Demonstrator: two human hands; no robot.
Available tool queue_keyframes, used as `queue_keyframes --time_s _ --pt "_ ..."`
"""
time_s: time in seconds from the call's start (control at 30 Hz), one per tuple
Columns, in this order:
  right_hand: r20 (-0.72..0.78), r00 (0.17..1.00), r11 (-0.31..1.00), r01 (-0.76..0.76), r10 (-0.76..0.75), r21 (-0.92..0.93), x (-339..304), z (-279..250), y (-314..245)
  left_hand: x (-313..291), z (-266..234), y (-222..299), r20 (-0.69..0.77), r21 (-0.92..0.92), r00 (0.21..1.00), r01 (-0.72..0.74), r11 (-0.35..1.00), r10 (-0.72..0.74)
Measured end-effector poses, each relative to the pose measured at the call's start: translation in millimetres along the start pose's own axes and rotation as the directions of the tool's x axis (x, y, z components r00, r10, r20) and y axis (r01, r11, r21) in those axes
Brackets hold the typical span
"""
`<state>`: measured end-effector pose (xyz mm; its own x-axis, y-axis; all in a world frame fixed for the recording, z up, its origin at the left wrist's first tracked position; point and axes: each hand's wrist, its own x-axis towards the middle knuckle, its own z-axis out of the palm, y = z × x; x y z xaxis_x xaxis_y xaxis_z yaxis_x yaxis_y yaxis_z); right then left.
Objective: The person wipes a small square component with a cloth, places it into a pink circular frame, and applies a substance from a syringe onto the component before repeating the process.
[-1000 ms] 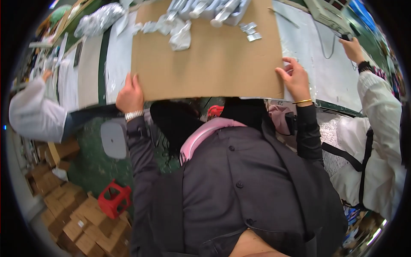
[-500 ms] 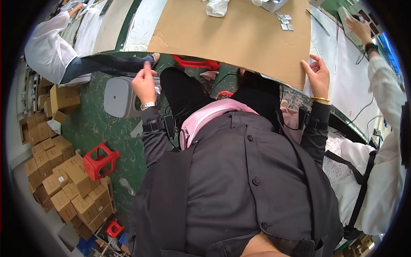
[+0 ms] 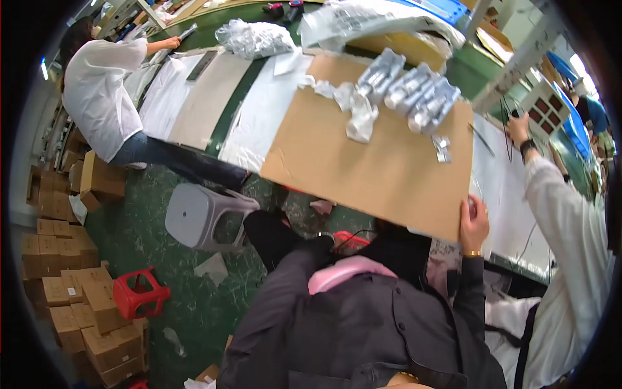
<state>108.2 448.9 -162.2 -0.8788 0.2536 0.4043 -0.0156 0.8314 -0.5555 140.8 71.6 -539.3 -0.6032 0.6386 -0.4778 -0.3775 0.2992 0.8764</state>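
My right hand (image 3: 475, 223) rests at the near right corner of a brown cardboard sheet (image 3: 369, 172), its thumb against the sheet's edge. Its fingers are loosely curled and stand apart from the thumb, with nothing seen in them. My left arm (image 3: 282, 285) reaches down toward my lap. Only a watch (image 3: 326, 237) at that wrist shows, and the left hand itself is hidden. Several translucent trays with shiny tube-like parts (image 3: 433, 109) sit toward the back of the sheet. Crumpled white wrapping (image 3: 361, 120) and small silvery pieces (image 3: 442, 148) lie nearer.
A thin dark tool (image 3: 481, 139) lies right of the sheet. A co-worker's arm (image 3: 541, 175) reaches in at right; another person (image 3: 103, 84) stands at far left. On the floor are a grey stool (image 3: 194, 217), a red stool (image 3: 139, 292) and stacked cartons (image 3: 97, 311).
The view has tilted up, bringing more of the table into sight. My left hand, raised with a finger extended before, has dropped toward my lap. The right hand stays by the cardboard's corner.
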Motion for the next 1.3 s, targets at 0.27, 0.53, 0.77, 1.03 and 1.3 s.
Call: queue_keyframes --time_s 0.27,0.53,0.77,1.03,1.3 --pt "0.083 0.975 0.936 -0.219 0.204 0.274 4.3 -0.3 -4.1 28.5 -94.7 56.2 -0.119 0.148 0.992 -0.018 0.989 0.036" --pt "0.137 0.958 0.944 -0.276 0.253 0.182 -1.9 1.5 5.2 30.0 -168.8 51.2 -0.243 0.242 0.97 0.046 0.969 0.015" --pt "0.124 0.964 0.96 -0.251 0.236 0.125 -0.6 0.4 -7.0 11.0 -175.3 18.1 -0.153 0.335 0.986 0.11 0.936 -0.061" --pt "0.068 0.991 0.993 -0.107 0.111 -0.058 13.4 -4.1 -22.9 2.4 -196.2 59.5 0.067 0.595 0.998 -0.043 0.803 0.004" --pt "0.004 0.986 0.986 -0.164 0.164 0.01 7.2 -14.0 -15.4 -18.8 -203.5 111.2 0.218 0.795 0.971 -0.236 0.559 0.099"
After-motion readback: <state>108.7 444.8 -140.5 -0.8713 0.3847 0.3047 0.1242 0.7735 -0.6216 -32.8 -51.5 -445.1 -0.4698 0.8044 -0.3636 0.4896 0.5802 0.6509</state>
